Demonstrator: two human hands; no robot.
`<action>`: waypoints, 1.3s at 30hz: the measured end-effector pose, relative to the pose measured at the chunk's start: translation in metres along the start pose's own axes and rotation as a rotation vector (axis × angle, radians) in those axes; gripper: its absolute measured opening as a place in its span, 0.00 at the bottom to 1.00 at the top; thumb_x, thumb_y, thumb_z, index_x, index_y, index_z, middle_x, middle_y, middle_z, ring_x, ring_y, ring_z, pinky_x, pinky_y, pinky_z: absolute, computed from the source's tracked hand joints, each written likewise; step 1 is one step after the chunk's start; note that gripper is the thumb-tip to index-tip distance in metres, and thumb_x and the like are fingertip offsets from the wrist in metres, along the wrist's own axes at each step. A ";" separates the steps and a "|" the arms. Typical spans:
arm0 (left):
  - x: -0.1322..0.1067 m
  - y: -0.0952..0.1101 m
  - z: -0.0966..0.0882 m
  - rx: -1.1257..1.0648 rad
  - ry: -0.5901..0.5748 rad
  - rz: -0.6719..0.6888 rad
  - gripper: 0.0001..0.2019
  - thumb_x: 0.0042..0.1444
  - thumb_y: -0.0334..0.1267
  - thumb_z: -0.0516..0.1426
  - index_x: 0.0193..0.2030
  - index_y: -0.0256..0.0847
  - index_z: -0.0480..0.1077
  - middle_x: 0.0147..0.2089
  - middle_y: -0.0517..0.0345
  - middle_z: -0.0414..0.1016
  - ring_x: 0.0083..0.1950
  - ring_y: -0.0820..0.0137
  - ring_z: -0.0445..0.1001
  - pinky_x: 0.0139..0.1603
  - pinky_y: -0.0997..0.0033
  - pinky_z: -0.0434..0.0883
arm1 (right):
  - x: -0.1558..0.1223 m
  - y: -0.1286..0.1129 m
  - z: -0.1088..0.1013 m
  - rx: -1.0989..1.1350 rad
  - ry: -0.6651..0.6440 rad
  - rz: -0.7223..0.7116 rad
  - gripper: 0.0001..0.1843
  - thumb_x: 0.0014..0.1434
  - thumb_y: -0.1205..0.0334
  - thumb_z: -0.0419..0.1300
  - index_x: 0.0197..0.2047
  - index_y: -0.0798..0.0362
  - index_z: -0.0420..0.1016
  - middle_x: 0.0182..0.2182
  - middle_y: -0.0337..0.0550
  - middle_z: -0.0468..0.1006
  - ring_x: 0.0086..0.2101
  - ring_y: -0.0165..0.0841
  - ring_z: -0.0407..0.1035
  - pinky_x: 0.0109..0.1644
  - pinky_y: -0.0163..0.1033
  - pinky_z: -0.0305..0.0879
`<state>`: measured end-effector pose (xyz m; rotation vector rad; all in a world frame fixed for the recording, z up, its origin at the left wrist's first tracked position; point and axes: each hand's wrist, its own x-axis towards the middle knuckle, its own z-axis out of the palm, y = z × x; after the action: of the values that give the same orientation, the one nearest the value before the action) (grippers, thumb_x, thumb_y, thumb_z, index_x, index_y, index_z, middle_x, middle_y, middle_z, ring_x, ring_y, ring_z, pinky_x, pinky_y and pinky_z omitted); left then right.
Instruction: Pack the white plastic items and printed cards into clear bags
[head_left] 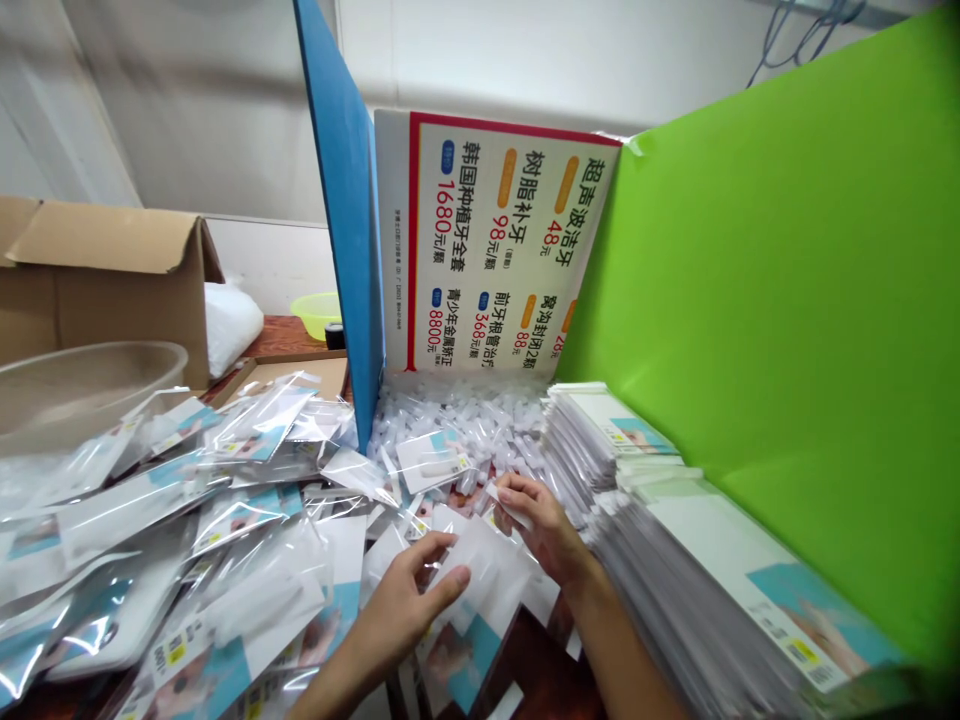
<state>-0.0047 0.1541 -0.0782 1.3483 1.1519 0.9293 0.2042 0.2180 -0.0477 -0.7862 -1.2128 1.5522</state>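
Clear packet (487,560) lies at left hand (411,592), loosely spread, perhaps to steady it; right hand (546,522) pinches small white piece (513,508).

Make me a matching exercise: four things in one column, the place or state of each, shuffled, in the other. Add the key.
1. Right hand
2. Left hand
3. Stacked packets
4. Cardboard box

A. Alongside the green panel
B. Pinching a small white piece
C. At the left, behind a clear tub
D. Thumb apart from fingers, at a translucent bag

Pairs: 1-B, 2-D, 3-A, 4-C
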 end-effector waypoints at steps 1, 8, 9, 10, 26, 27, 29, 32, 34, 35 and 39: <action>0.000 0.000 0.000 -0.003 0.009 -0.003 0.23 0.56 0.54 0.63 0.54 0.43 0.76 0.59 0.48 0.77 0.61 0.51 0.72 0.62 0.57 0.67 | 0.000 0.001 0.000 0.004 0.003 -0.001 0.14 0.56 0.54 0.68 0.25 0.51 0.72 0.19 0.33 0.66 0.23 0.28 0.56 0.31 0.37 0.53; 0.003 -0.001 0.001 -0.153 -0.004 0.012 0.29 0.56 0.55 0.63 0.61 0.43 0.69 0.47 0.51 0.80 0.46 0.60 0.79 0.45 0.65 0.75 | 0.003 0.001 -0.003 0.096 0.178 0.000 0.15 0.53 0.51 0.71 0.28 0.51 0.72 0.24 0.34 0.72 0.26 0.29 0.65 0.33 0.36 0.60; 0.003 -0.001 0.002 -0.203 -0.010 0.003 0.32 0.55 0.55 0.64 0.62 0.42 0.67 0.44 0.52 0.80 0.39 0.63 0.79 0.38 0.67 0.76 | 0.004 0.001 -0.005 0.108 0.214 0.001 0.15 0.52 0.51 0.71 0.29 0.50 0.72 0.26 0.35 0.75 0.27 0.30 0.67 0.34 0.36 0.62; 0.004 -0.001 0.002 -0.245 -0.006 -0.007 0.34 0.54 0.55 0.64 0.63 0.42 0.65 0.42 0.53 0.79 0.33 0.65 0.78 0.32 0.68 0.75 | 0.004 0.000 -0.007 0.119 0.243 0.005 0.16 0.52 0.50 0.71 0.30 0.50 0.72 0.28 0.36 0.77 0.28 0.31 0.69 0.34 0.36 0.63; 0.006 0.017 -0.002 -0.696 0.497 0.079 0.36 0.54 0.41 0.69 0.66 0.49 0.58 0.60 0.50 0.76 0.50 0.67 0.82 0.52 0.71 0.79 | 0.010 0.014 0.002 -0.058 0.162 -0.005 0.22 0.59 0.46 0.67 0.50 0.52 0.75 0.40 0.46 0.82 0.35 0.35 0.77 0.38 0.40 0.73; 0.005 0.018 -0.002 -0.740 0.467 0.060 0.34 0.55 0.38 0.69 0.65 0.48 0.60 0.58 0.51 0.78 0.49 0.69 0.82 0.52 0.72 0.79 | 0.011 0.016 0.002 -0.083 0.150 -0.005 0.23 0.59 0.45 0.66 0.49 0.52 0.75 0.39 0.45 0.83 0.34 0.34 0.77 0.37 0.40 0.72; 0.005 0.021 -0.001 -0.828 0.396 0.018 0.28 0.57 0.32 0.67 0.61 0.45 0.64 0.56 0.51 0.80 0.48 0.71 0.83 0.52 0.75 0.79 | 0.013 0.019 0.002 -0.125 0.126 0.003 0.23 0.58 0.43 0.66 0.48 0.52 0.76 0.38 0.44 0.83 0.33 0.34 0.76 0.36 0.39 0.72; 0.004 0.024 -0.001 -0.949 0.379 -0.003 0.19 0.59 0.24 0.63 0.56 0.42 0.69 0.54 0.52 0.81 0.48 0.72 0.83 0.52 0.76 0.79 | 0.014 0.022 0.003 -0.158 0.094 0.012 0.23 0.57 0.42 0.66 0.47 0.51 0.77 0.37 0.44 0.83 0.32 0.33 0.75 0.34 0.39 0.71; 0.006 0.026 -0.002 -1.016 0.437 -0.007 0.15 0.62 0.22 0.59 0.53 0.40 0.71 0.52 0.52 0.83 0.48 0.73 0.83 0.52 0.77 0.80 | 0.013 0.022 0.004 -0.159 0.082 0.004 0.22 0.58 0.43 0.66 0.47 0.50 0.77 0.36 0.43 0.83 0.33 0.34 0.74 0.34 0.39 0.71; 0.007 0.026 -0.003 -1.047 0.473 -0.016 0.14 0.63 0.22 0.58 0.52 0.38 0.72 0.51 0.52 0.83 0.48 0.73 0.83 0.52 0.77 0.80 | 0.013 0.021 0.005 -0.156 0.078 0.002 0.21 0.57 0.44 0.67 0.46 0.50 0.78 0.36 0.43 0.83 0.33 0.34 0.74 0.34 0.39 0.71; 0.013 0.026 -0.009 -1.162 0.546 -0.062 0.10 0.67 0.24 0.54 0.49 0.32 0.76 0.47 0.48 0.85 0.45 0.72 0.84 0.48 0.79 0.81 | 0.012 0.021 0.006 -0.155 0.062 -0.002 0.18 0.57 0.46 0.68 0.44 0.49 0.79 0.32 0.41 0.82 0.30 0.33 0.73 0.32 0.39 0.69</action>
<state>-0.0075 0.1700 -0.0528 0.1107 0.7554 1.6146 0.1886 0.2267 -0.0654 -0.9273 -1.2985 1.4341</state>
